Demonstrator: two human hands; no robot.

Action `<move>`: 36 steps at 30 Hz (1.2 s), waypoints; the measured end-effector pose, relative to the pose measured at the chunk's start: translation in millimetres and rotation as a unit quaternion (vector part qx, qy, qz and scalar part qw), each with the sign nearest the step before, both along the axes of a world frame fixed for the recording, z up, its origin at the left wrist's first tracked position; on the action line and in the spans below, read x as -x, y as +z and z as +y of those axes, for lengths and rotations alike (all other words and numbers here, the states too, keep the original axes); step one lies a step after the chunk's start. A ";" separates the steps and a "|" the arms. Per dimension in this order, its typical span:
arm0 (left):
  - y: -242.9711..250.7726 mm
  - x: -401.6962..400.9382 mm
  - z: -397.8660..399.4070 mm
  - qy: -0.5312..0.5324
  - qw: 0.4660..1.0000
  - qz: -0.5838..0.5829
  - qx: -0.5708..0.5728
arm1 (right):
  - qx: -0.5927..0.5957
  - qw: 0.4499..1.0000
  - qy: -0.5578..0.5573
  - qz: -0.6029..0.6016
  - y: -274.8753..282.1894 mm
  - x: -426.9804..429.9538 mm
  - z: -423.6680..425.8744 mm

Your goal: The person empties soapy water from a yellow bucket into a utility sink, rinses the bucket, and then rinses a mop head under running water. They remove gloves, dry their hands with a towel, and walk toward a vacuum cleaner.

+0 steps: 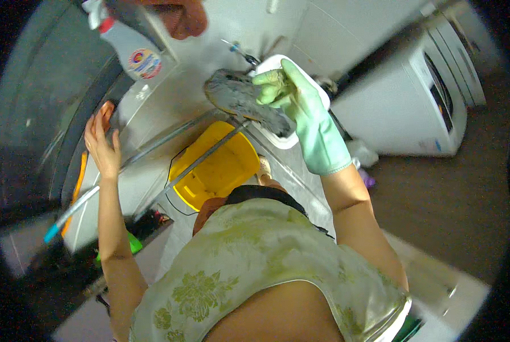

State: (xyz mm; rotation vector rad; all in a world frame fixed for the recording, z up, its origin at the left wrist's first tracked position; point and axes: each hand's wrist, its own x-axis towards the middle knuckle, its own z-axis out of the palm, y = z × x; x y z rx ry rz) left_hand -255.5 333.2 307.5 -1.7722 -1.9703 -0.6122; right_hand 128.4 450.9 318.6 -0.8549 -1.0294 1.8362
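Note:
My bare left hand is at the left with its fingers apart, beside a reddish-brown thing that I cannot make out and near a mop pole. My right hand wears a pale green rubber glove. Its fingers are curled over a white basin, close to a grey mop head; whether it grips anything is unclear. The mop head lies partly on the basin's rim. Below it stands a yellow plastic bucket, with a metal pole crossing over it. A spray bottle stands at the upper left.
A white front-loading washing machine is at the right. At the left is a dark glossy surface, with an orange stick beside it. A thin black cable runs by the bucket. At the upper middle, a small tap is near the basin.

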 end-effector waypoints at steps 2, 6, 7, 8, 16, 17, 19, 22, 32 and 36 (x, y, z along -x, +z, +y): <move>-26.6 -12.2 -10.3 -0.095 0.995 -0.021 0.011 | 0.049 0.997 -0.023 0.047 -10.7 -16.3 -18.0; -71.6 -67.3 -35.0 -0.209 0.777 -0.582 0.115 | 0.056 0.993 -0.080 0.071 -4.0 -51.0 -80.4; -75.7 -80.4 -41.0 -0.196 0.653 -0.719 0.137 | 0.041 0.990 -0.108 0.076 -2.8 -59.1 -96.0; -104.0 -76.2 -45.8 -0.278 0.818 -0.473 0.174 | 0.037 0.990 -0.123 0.063 1.5 -64.2 -111.7; -182.9 -97.5 -104.1 -0.438 0.823 -0.149 0.329 | -0.002 0.932 -0.347 0.104 -0.1 -150.8 -284.5; -187.0 -102.2 -110.1 -0.417 0.814 -0.184 0.359 | 0.005 0.915 -0.378 0.139 -7.6 -163.5 -311.2; -195.9 -113.1 -114.4 -0.413 0.792 -0.202 0.401 | 0.013 0.882 -0.461 0.097 -3.4 -176.0 -366.1; -213.6 -150.5 -117.2 -0.450 0.747 -0.238 0.428 | 0.014 0.834 -0.549 0.050 4.3 -198.6 -469.7; -153.8 -395.8 -252.5 -0.608 0.578 -0.067 0.540 | -0.124 0.661 -0.733 0.102 2.3 -230.0 -848.7; -172.6 -424.0 -296.8 -0.618 0.543 0.083 0.562 | -0.068 0.549 -0.833 -0.015 -7.7 -220.5 -939.2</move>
